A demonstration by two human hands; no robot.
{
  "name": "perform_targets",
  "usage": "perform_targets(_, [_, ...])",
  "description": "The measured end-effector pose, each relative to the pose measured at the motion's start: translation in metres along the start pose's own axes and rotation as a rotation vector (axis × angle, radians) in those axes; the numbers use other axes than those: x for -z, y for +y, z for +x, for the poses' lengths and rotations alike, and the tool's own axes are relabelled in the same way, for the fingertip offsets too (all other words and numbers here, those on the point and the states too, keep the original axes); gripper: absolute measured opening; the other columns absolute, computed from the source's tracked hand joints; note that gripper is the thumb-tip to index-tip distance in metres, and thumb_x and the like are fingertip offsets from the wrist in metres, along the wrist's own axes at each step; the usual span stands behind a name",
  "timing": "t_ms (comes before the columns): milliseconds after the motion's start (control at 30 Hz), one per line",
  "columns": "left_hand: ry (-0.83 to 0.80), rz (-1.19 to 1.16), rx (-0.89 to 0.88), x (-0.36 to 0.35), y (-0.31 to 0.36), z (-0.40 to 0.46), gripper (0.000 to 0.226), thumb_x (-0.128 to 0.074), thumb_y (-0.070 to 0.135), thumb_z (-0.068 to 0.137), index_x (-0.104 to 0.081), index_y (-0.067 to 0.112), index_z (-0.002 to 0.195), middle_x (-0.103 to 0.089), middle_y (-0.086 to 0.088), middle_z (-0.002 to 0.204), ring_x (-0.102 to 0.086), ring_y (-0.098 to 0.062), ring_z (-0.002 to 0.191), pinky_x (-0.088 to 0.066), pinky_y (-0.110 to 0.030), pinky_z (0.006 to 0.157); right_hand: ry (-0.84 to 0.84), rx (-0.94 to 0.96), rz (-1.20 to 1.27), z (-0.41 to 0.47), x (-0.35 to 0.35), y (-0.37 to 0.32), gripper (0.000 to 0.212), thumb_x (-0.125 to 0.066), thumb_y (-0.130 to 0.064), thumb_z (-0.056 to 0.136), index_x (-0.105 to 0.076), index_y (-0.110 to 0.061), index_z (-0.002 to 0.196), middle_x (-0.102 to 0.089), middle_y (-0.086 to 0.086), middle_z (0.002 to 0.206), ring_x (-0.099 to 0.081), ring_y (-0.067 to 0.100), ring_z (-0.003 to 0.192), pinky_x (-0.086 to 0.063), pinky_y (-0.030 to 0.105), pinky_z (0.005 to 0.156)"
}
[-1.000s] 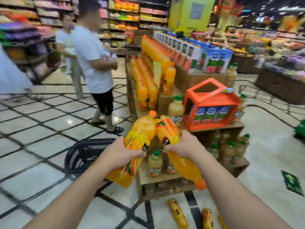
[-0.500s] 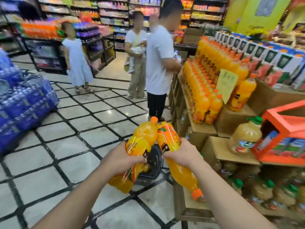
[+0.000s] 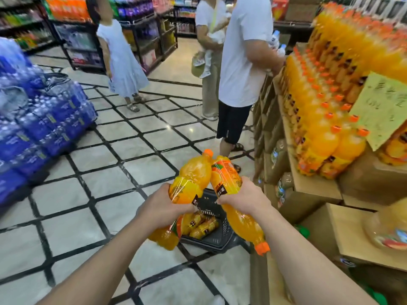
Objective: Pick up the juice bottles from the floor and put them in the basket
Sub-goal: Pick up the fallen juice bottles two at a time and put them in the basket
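Juice bottles: two carried, one per hand, both above basket [image 3: 211,239] on tiled floor [image 3: 105,186]. Black basket, beside wooden display shelf [image 3: 308,186], already holding several small orange bottles [image 3: 203,225] lying flat inside. Stacked orange bottles [image 3: 330,106] on shelf to right, blue water packs [image 3: 33,119] to left, bystanders [image 3: 240,62] further down aisle, well apart from basket.

Left bottle [image 3: 191,179]: cap up, tilted right, grasped round label by left hand [image 3: 163,208], fingers curled about it. Right bottle [image 3: 237,205]: inverted, cap down and toward the right, grasped at middle by right hand [image 3: 244,197], fingers wrapped round it. Upper ends of both bottles touching or just beside each other — hard to tell.

Step in hand, by judgement: carry phase, bottles over basket, not yet placed. Next move likely calls for lowering both into free space of basket, laying flat beside those inside, then opening fingers. Risk: inverted bottle catching basket rim; crowding against contents.
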State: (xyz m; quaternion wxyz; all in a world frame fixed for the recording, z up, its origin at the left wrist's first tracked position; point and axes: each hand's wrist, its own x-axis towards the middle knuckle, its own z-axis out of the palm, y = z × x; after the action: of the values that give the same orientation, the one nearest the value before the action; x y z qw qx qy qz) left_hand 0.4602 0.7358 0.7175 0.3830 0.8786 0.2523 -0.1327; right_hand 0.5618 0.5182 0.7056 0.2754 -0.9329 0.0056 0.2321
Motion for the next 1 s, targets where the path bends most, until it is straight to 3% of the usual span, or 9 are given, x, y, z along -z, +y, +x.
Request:
perform_targets(100, [-0.011,0.023,0.027,-0.007,0.012,0.049,0.110,-0.077,0.081,0.042,-0.046,0.035,0.137,-0.067,0.008,0.116,-0.067,-0.021,0.103,-0.058,-0.045,0.092,-0.029,-0.015,0.016,0.053,0.003,-0.002,0.088,-0.085,-0.062,0.062,-0.046,-0.028,0.133,-0.056,-0.002,0.112,-0.058,0.026,0.102,-0.052,0.041,0.089])
perform_targets(300, [-0.097,0.081,0.095,-0.029,0.023,0.143,0.103,-0.077,0.080,0.044,-0.048,0.033,0.132,-0.066,0.006,0.113,-0.066,-0.023,0.102,-0.057,-0.044,0.090,-0.109,-0.126,0.064,0.144,-0.014,0.008,0.088,-0.085,-0.061,0.067,-0.044,-0.022,0.134,-0.061,0.004,0.121,-0.061,0.030,0.110,-0.048,0.038,0.082])
perform_targets(433, [-0.193,0.122,0.092,-0.057,0.010,0.219,0.091,-0.084,0.069,0.055,-0.049,0.032,0.130,-0.066,0.005,0.111,-0.065,-0.022,0.100,-0.056,-0.040,0.089,-0.137,-0.256,0.142,0.205,-0.053,0.028,0.095,-0.082,-0.067,0.056,-0.045,-0.026,0.134,-0.063,0.004,0.122,-0.062,0.032,0.111,-0.053,0.046,0.092])
perform_targets(533, [-0.271,0.158,0.073,-0.089,-0.017,0.287,0.077,-0.090,0.059,0.063,-0.052,0.031,0.123,-0.068,0.004,0.114,-0.065,-0.022,0.103,-0.056,-0.040,0.091,-0.146,-0.367,0.213,0.254,-0.096,0.052,0.113,-0.080,-0.071,0.046,-0.045,-0.027,0.144,-0.062,0.005,0.131,-0.060,0.033,0.119,-0.053,0.048,0.098])
perform_targets(600, [-0.332,0.196,0.061,-0.115,-0.036,0.331,0.083,-0.088,0.065,0.056,-0.053,0.030,0.124,-0.068,0.004,0.116,-0.066,-0.023,0.105,-0.056,-0.042,0.092,-0.157,-0.459,0.275,0.284,-0.129,0.069,0.120,-0.079,-0.072,0.040,-0.044,-0.025,0.146,-0.061,0.005,0.134,-0.060,0.033,0.121,-0.053,0.048,0.099])
perform_targets(767, [-0.489,0.374,0.027,-0.189,-0.092,0.426,0.102,-0.077,0.077,0.046,-0.051,0.029,0.133,-0.068,0.001,0.115,-0.066,-0.026,0.103,-0.057,-0.044,0.090,-0.189,-0.691,0.455,0.350,-0.231,0.123,0.118,-0.083,-0.070,0.033,-0.057,-0.021,0.138,-0.066,0.004,0.130,-0.066,0.030,0.113,-0.056,0.048,0.096])
perform_targets(1000, [-0.601,0.504,0.025,-0.295,-0.177,0.518,0.104,-0.073,0.082,0.044,-0.050,0.028,0.129,-0.065,-0.001,0.112,-0.065,-0.027,0.099,-0.058,-0.046,0.089,-0.195,-0.959,0.710,0.411,-0.363,0.188,0.128,-0.084,-0.065,0.026,-0.052,-0.018,0.140,-0.065,0.010,0.128,-0.066,0.037,0.110,-0.056,0.054,0.095])
